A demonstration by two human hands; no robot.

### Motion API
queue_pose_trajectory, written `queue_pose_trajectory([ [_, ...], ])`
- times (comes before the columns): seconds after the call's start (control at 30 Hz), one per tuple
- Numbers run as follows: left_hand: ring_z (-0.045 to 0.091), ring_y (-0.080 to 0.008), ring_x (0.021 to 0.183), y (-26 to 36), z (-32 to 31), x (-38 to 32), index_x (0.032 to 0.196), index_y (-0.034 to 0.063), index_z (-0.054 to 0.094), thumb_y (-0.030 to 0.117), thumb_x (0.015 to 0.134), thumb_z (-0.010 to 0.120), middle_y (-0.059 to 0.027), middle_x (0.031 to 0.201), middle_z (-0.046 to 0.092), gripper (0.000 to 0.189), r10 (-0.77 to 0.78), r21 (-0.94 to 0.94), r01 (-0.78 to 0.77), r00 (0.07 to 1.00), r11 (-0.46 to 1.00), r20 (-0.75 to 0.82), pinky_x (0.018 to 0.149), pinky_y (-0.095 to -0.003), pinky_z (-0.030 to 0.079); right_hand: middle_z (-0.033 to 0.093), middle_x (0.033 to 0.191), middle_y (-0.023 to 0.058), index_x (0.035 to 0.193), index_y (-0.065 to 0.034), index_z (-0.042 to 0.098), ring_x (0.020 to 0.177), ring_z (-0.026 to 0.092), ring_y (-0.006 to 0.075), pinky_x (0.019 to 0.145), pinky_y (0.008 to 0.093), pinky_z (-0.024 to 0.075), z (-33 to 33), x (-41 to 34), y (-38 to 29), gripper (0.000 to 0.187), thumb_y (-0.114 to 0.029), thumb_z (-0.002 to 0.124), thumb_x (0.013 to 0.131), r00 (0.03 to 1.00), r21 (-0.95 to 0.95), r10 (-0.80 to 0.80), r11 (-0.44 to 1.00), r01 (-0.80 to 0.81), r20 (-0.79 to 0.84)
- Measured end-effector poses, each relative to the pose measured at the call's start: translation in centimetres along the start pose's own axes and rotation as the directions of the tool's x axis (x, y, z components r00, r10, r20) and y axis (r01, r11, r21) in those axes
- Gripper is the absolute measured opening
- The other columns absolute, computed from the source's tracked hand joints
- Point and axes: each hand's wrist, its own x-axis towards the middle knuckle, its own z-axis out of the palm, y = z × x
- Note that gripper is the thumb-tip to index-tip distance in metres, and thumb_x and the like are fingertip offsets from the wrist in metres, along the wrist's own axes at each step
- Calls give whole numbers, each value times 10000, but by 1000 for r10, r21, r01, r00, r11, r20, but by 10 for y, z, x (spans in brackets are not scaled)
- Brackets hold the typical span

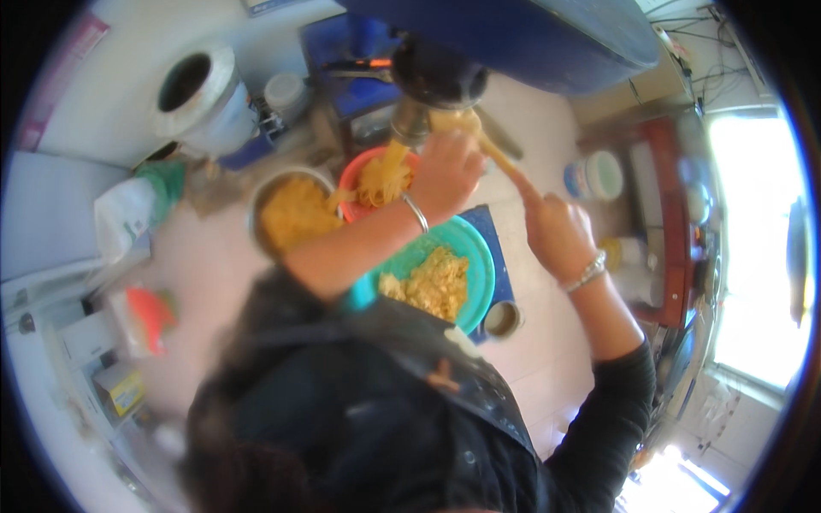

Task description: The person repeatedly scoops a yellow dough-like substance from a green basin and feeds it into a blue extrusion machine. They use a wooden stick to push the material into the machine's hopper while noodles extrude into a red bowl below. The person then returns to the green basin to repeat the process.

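Note:
My left hand (449,170), with a bangle at the wrist, is at a lump of pale dough (455,122) below the dark mouth of a blue machine (513,38). Whether its fingers grip the dough is blurred. My right hand (561,234) holds a wooden stick (503,160) whose far end meets the dough. Flat yellow strips (397,154) hang from a metal outlet (410,122) into a red bowl (346,179) that holds more strips. Under my left forearm a turquoise basin (481,276) holds crumbly dough (436,282). A metal bowl (256,237) at the left holds a yellow mass (298,215).
A small cup (503,319) stands beside the turquoise basin. A white tub (603,176) is on the right, near a red-brown wooden shelf (670,224). A large white container (211,109) stands at the upper left. A red and white bag (144,317) lies at the left.

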Motion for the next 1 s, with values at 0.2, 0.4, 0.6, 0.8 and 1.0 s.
queue_pose_trajectory([
  [0.2, 572, -320, 1045, -1, -1, 0, 928, 72, 604, 113, 694, 699, -127, 1059, 601, 256, 38, -31, -36, 998, 999, 51, 927, -473, 434, 692, 759, 171, 1516, -158, 402, 688, 702, 331, 604, 441, 568, 8, 18, -2, 636, -78, 521, 896, 997, 75, 74, 994, -76, 30],
  [0.4, 571, -308, 1006, -4, -7, 4, 910, 78, 601, 143, 694, 737, -108, 991, 584, 263, 29, -70, -22, 994, 997, 106, 905, -465, 433, 703, 796, 197, 1409, -102, 558, 650, 668, 332, 612, 398, 525, 26, 26, 35, 463, -120, 527, 947, 988, 646, 157, 754, -120, 0],
  [0.6, 562, -294, 993, -2, -4, -2, 867, 92, 592, 219, 685, 792, -98, 991, 577, 299, 4, -12, -3, 998, 1000, 58, 881, -469, 427, 658, 817, 259, 1323, -87, 640, 709, 672, 369, 670, 416, 533, -6, -31, 32, 404, -65, 574, 925, 986, 549, 37, 834, 59, -162],
  [0.8, 561, -285, 999, 3, -7, 0, 951, 115, 604, 180, 672, 819, -70, 1003, 584, 358, -46, -79, 51, 997, 996, 67, 886, -464, 428, 659, 758, 218, 1427, -140, 535, 704, 670, 381, 649, 446, 542, -11, -19, 31, 523, -72, 588, 912, 985, 379, -119, 912, 158, -125],
  [1.0, 553, -304, 1039, 4, -23, 7, 1086, 100, 605, 183, 695, 825, -70, 1032, 596, 456, -83, -164, 111, 982, 980, 167, 925, -480, 414, 661, 728, 176, 1533, -211, 409, 583, 660, 315, 544, 408, 534, 1, 3, 1, 687, -23, 562, 891, 1000, 30, -28, 999, 29, -7],
])
